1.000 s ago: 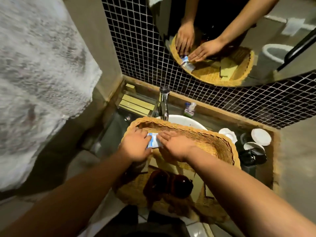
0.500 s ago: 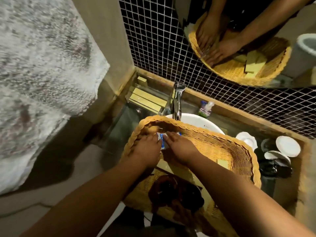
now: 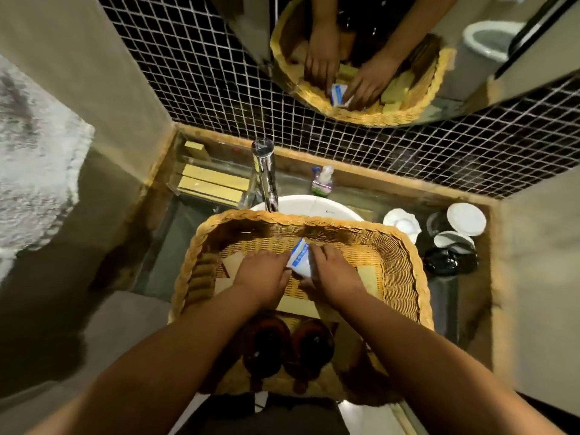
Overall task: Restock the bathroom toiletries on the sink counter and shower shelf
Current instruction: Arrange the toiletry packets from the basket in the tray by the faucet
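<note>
both hands are down in the wicker basket [image 3: 405, 277] that sits over the white sink [image 3: 314, 207]. the left hand [image 3: 263, 276] and right hand [image 3: 334, 277] pinch a small white and blue packet [image 3: 299, 257] between them, fingers closed on its two sides, near the basket's far wall. flat tan packets [image 3: 296, 304] lie on the basket floor and two brown bottles [image 3: 287, 346] sit at the near end. more tan boxes [image 3: 208, 183] sit on the tabletop left of the faucet [image 3: 266, 175]

Bathroom: white basin [image 3: 309, 206] with chrome faucet [image 3: 266, 178], mosaic-tiled wall [image 3: 201, 76], mirror [image 3: 508, 64] reflecting a toilet [image 3: 489, 36], soap pump bottle [image 3: 323, 181].
</note>
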